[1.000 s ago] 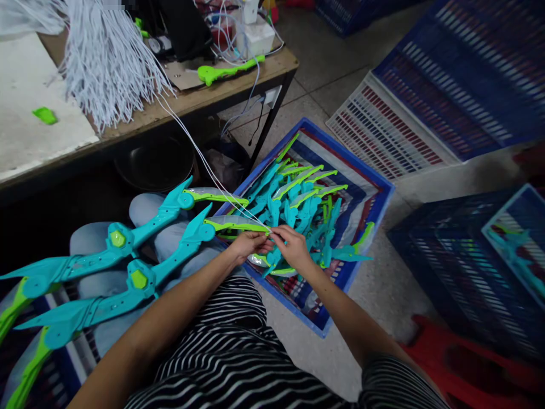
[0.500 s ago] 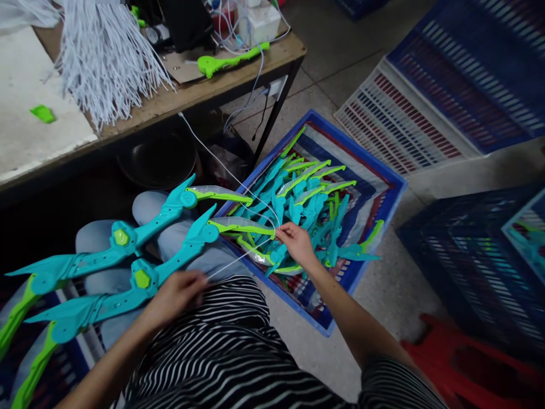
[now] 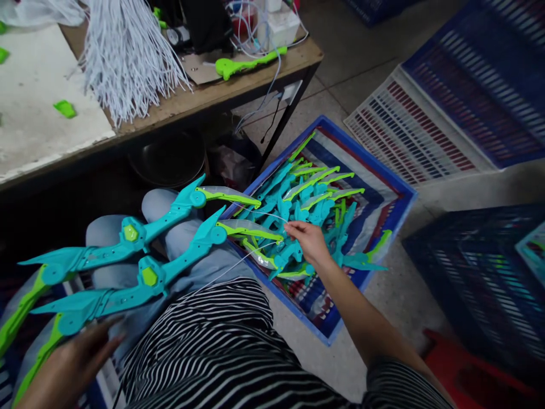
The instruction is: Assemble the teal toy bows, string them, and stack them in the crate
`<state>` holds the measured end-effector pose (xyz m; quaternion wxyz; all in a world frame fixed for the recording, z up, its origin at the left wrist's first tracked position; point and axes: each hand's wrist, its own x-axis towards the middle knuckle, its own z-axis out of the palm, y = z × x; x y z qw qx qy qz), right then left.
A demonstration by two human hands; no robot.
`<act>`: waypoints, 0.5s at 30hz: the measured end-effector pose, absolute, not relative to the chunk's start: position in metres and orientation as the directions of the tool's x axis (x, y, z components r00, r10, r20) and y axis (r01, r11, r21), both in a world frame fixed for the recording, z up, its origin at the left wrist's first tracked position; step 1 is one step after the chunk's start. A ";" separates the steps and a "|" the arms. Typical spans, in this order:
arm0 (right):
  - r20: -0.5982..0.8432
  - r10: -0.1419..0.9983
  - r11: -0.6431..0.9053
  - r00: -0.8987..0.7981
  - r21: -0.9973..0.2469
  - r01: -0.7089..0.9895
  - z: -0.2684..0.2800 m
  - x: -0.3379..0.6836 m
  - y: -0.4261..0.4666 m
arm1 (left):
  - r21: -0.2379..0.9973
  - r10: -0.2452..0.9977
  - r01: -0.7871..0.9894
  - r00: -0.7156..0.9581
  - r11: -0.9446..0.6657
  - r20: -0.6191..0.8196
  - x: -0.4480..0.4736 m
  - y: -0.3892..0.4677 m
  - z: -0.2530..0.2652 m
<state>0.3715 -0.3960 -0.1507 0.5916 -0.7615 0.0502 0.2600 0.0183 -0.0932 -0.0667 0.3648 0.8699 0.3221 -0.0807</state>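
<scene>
Two teal and lime-green toy bows lie side by side across my lap, the nearer bow (image 3: pixel 187 250) and the farther bow (image 3: pixel 166 218). My right hand (image 3: pixel 310 241) pinches a thin white cord (image 3: pixel 268 213) just past the nearer bow's green tip. Another length of white cord slants from that tip down to the striped shirt, where I lose sight of its end. My left hand (image 3: pixel 80 358), smeared a little by motion, is at the near bow's left limb with its fingers apart, and no cord shows in it.
A blue crate (image 3: pixel 366 150) of teal and green toy bows (image 3: pixel 306 199) stands on the floor beyond my right hand. A bundle of white cords (image 3: pixel 131 62) and a green part (image 3: pixel 251 61) lie on the table. Dark crates (image 3: pixel 464 272) and a red stool (image 3: pixel 468 369) are at right.
My left hand has let go of the cord and moved down and left to the bow's left end. My right hand, still pinching cord, has shifted slightly off the bow tip.
</scene>
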 end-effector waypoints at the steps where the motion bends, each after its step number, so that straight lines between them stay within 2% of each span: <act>1: -0.471 0.239 -0.215 0.849 -0.879 -0.427 -0.148 0.377 -0.389 | 0.573 0.526 0.590 0.797 -0.569 -0.299 0.044 -0.093 -0.069; 3: -0.499 0.285 -0.045 0.818 -0.860 -0.509 -0.142 0.388 -0.370 | 0.613 0.515 0.507 0.837 -0.605 -0.184 0.101 -0.097 -0.074; 5: -0.513 0.322 0.075 0.795 -0.824 -0.562 -0.140 0.396 -0.350 | 0.703 0.420 0.407 0.892 -0.583 -0.168 0.149 -0.108 -0.082; 7: -0.518 0.329 0.112 0.790 -0.809 -0.577 -0.140 0.400 -0.332 | 0.754 0.336 0.401 0.908 -0.520 -0.251 0.178 -0.118 -0.092; 10: -0.495 0.328 0.057 0.804 -0.840 -0.540 -0.143 0.401 -0.319 | 0.762 0.236 0.496 0.868 -0.416 -0.437 0.185 -0.126 -0.102; 12: -0.504 0.347 0.028 0.791 -0.837 -0.546 -0.142 0.401 -0.322 | 0.757 0.105 0.545 0.830 -0.360 -0.548 0.181 -0.126 -0.103; 14: -0.551 0.350 0.081 0.758 -0.788 -0.610 -0.140 0.401 -0.336 | 0.760 0.017 0.559 0.809 -0.332 -0.588 0.181 -0.123 -0.101; 15: -0.573 0.332 0.139 0.749 -0.756 -0.640 -0.140 0.402 -0.346 | 0.763 0.025 0.559 0.811 -0.325 -0.584 0.184 -0.122 -0.101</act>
